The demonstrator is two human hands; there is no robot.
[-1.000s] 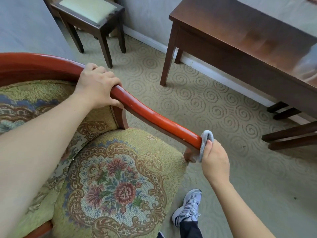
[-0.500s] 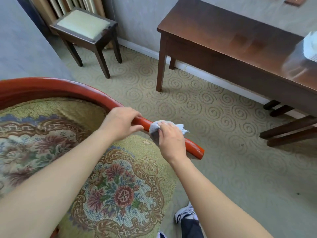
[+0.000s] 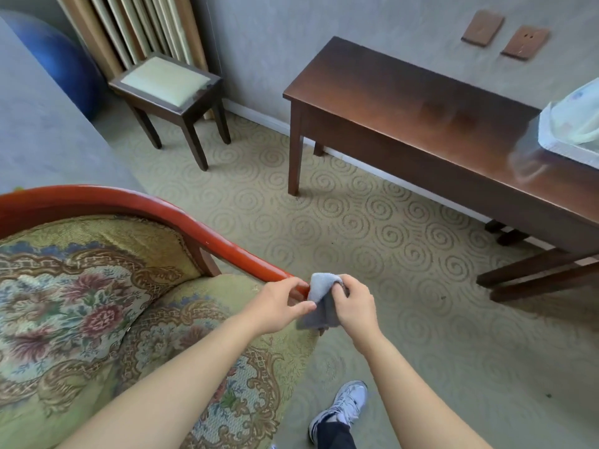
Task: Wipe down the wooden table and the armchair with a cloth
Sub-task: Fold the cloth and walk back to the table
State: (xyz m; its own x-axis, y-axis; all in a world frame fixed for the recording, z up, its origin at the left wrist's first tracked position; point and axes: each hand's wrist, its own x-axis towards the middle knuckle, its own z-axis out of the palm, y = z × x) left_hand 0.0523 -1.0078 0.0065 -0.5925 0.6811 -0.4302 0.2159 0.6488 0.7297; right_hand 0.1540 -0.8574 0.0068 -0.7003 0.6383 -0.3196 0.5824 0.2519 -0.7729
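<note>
Both hands meet at the front tip of the armchair's red wooden arm (image 3: 227,244), at about 6 o'clock in the frame. The right hand (image 3: 355,307) is clamped on a grey cloth (image 3: 321,301), fingers curled round its upper fold, while the left hand (image 3: 278,304) pinches the cloth's near edge between thumb and fingers. The cloth hangs between them, touching or just beside the arm's end; which cannot be told, as the hands hide the tip. The armchair (image 3: 97,303), upholstered in a floral pattern, fills the 8 o'clock quarter. The wooden bench (image 3: 405,105) stands well apart at 1 o'clock against the wall, a pale bundle (image 3: 573,124) on its right end. A small stool (image 3: 168,85) sits at 11 o'clock, and a white trainer (image 3: 343,406) rests on the patterned carpet (image 3: 372,228) at 6 o'clock.

The likely risk: with both hands busy refolding, the cloth could slip to the carpet and pick up grit, which would then scratch the polished wood.

Half a second ago the left hand gripped the arm itself and the right hand alone pressed the cloth on the rail; now the left hand is off the wood and on the cloth.
</note>
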